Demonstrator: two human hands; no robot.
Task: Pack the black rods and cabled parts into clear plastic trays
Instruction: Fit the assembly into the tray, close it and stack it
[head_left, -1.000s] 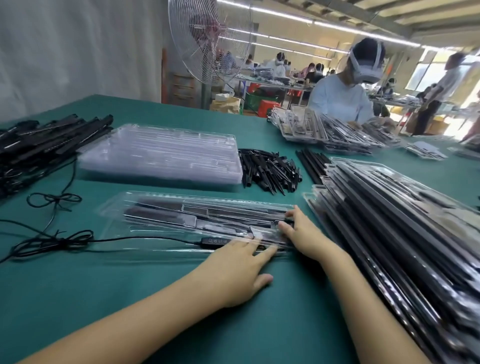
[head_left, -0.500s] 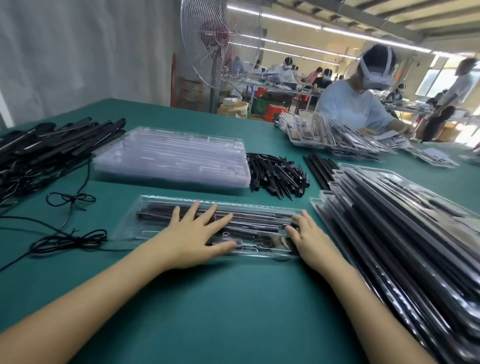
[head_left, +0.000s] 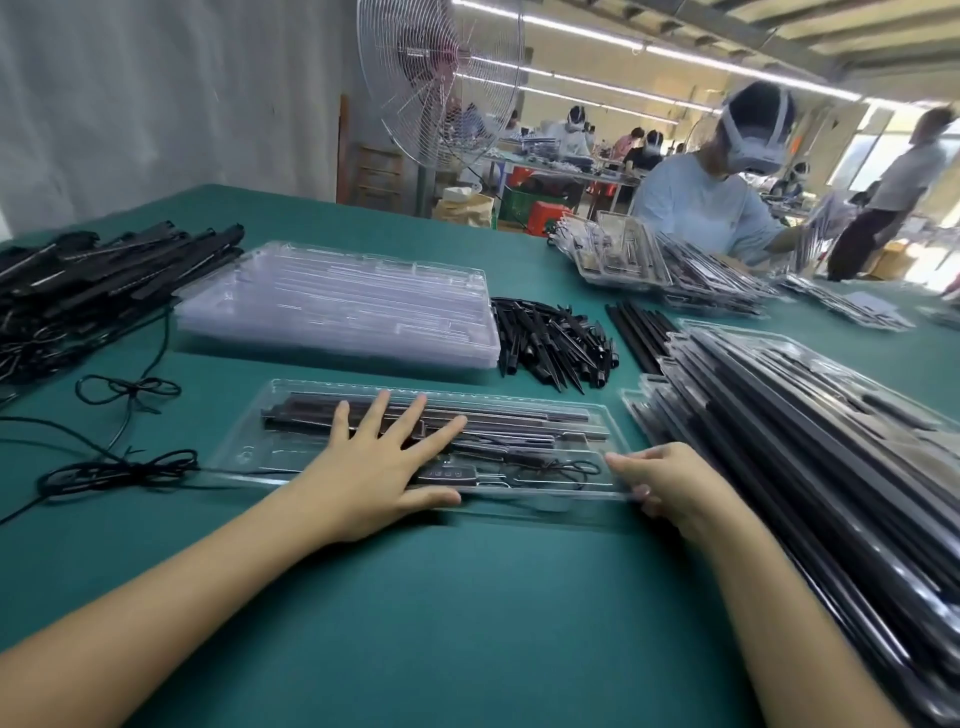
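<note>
While the green table (head_left: 467, 623) fills most of the view, one clear tray (head_left: 249, 447) lies across it straight in front of the person and serves as the reference here.

Right of the tray: a tall, slanted stack of filled trays (head_left: 805, 467), dark rods visible through the plastic, its near edge just beside the tray's right end.
Behind the tray: a stack of empty clear trays (head_left: 337, 306), lying flat.
Behind and left of the tray: a pile of black cabled parts (head_left: 93, 280), cables trailing toward the tray.
Behind and right of the tray: a heap of short black pieces (head_left: 550, 338), then a few loose black rods (head_left: 636, 332) just beside that heap.

Tray contents: long black rods in the far channels; a small black controller (head_left: 449, 474) with its thin cable in the near channel.

Left hand (head_left: 374, 467): flat on top of the tray at its middle, fingers straight and spread apart, thumb along the near rim.
Right hand (head_left: 670, 483): at the tray's right end, fingers curled, thumb above and fingertips at the near corner, gripping the rim.

Left of the tray: two tied cable coils (head_left: 119, 473) on the table, the nearer one's lead running to the tray's left end.
</note>
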